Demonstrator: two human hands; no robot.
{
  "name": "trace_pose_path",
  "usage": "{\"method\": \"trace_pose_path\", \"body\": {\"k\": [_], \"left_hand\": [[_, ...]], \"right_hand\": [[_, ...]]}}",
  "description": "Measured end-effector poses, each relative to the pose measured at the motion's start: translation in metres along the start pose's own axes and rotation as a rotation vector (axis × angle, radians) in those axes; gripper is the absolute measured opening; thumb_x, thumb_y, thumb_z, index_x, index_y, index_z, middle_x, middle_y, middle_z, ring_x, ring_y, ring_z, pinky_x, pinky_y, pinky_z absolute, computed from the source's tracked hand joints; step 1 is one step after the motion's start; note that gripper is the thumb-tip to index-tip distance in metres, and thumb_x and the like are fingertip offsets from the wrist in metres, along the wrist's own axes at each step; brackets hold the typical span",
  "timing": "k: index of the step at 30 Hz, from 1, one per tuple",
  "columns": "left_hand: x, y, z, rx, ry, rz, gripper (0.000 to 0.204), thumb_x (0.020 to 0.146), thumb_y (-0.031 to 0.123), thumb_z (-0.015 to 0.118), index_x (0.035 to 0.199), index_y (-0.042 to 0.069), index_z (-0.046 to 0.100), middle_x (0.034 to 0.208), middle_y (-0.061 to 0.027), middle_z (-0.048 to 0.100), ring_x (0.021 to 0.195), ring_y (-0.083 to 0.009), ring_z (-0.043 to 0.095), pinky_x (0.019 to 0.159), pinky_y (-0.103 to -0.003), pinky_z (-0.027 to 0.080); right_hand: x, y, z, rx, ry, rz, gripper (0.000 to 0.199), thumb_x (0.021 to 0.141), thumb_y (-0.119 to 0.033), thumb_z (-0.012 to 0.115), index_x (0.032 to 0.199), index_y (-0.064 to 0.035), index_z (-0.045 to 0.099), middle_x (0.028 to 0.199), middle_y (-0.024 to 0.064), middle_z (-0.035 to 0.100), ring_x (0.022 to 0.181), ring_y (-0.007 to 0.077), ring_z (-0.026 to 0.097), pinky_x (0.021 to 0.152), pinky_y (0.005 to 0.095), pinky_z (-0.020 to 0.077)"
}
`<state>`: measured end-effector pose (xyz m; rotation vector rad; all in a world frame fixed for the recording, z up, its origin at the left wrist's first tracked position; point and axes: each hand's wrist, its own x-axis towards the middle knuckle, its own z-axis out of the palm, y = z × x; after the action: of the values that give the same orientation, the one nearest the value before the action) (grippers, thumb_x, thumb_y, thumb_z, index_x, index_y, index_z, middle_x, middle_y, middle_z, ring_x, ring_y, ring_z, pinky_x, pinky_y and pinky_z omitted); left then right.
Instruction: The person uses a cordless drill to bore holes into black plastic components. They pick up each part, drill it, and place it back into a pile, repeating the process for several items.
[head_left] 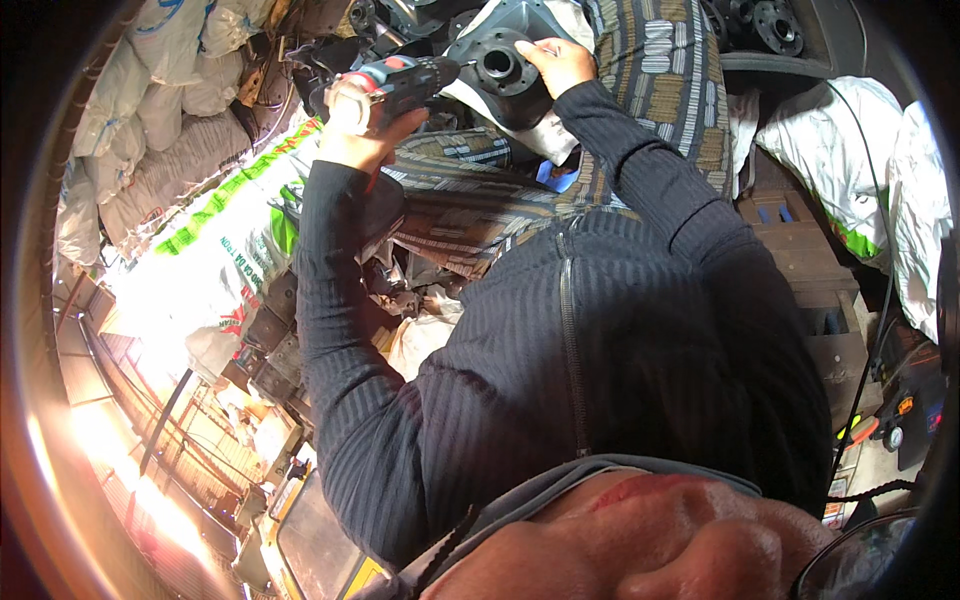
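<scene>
My left hand (360, 125) is wrapped round a cordless drill (405, 85) with a dark body and red parts. The drill's nose points right, at the near-left side of a black metal hub (498, 66) with a round flange and a hole in its middle. My right hand (560, 65) grips the flange's right edge between thumb and fingers; whether a small piece is also pinched there, I cannot make out. The hub's wider base rests on pale cloth or sacking (552, 135) between my legs, which are in patterned trousers (665, 90).
White sacks (225, 265) with green stripes lie to the left, with more filled bags (165, 75) behind. Dark metal parts (770, 25) sit in a container at the far right. Brown blocks (800, 260) and white sacks (840, 150) stand right, where a black cable (875, 190) hangs.
</scene>
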<state>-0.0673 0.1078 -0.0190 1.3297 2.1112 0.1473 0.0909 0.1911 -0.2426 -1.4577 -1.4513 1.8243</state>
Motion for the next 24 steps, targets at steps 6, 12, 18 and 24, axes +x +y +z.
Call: {"method": "trace_pose_path", "body": {"k": [6,12,18,24], "left_hand": [[0.004,-0.008,0.000,-0.089,-0.046,-0.065,0.051,0.068,0.030,0.075,0.112,0.012,0.056,0.097,-0.0080,0.062,0.088,-0.0195,0.058,0.078,-0.030,0.045],[0.019,-0.032,0.009,0.252,-0.122,0.078,0.055,0.069,0.048,0.070,0.108,0.010,0.058,0.099,-0.0099,0.063,0.092,-0.0248,0.061,0.081,-0.033,0.048],[0.023,-0.039,0.020,0.200,-0.054,0.145,0.039,0.069,0.030,0.072,0.101,0.012,0.061,0.089,-0.0079,0.063,0.081,-0.0259,0.059,0.074,-0.037,0.046],[0.021,-0.022,0.014,0.009,-0.039,0.091,0.042,0.073,0.030,0.070,0.108,0.011,0.057,0.078,-0.0044,0.061,0.057,-0.0154,0.054,0.051,-0.030,0.044]], "right_hand": [[-0.005,-0.007,-0.006,-0.039,-0.006,0.047,0.046,0.070,-0.044,0.070,0.087,-0.0017,0.066,0.079,0.0069,0.067,0.073,0.0127,0.061,0.070,0.0251,0.0463],[-0.007,-0.005,-0.006,-0.091,0.008,0.071,0.043,0.070,-0.040,0.070,0.087,-0.0002,0.066,0.079,0.0121,0.066,0.074,0.0188,0.063,0.069,0.0293,0.0483],[-0.007,0.001,-0.004,-0.055,0.004,0.066,0.041,0.073,-0.035,0.071,0.092,0.0015,0.065,0.084,0.0077,0.066,0.077,0.0122,0.060,0.074,0.0245,0.0460],[-0.007,-0.004,-0.007,-0.076,-0.015,0.029,0.047,0.073,-0.041,0.070,0.090,0.0018,0.065,0.080,0.0093,0.066,0.074,0.0121,0.060,0.071,0.0255,0.0463]]}}
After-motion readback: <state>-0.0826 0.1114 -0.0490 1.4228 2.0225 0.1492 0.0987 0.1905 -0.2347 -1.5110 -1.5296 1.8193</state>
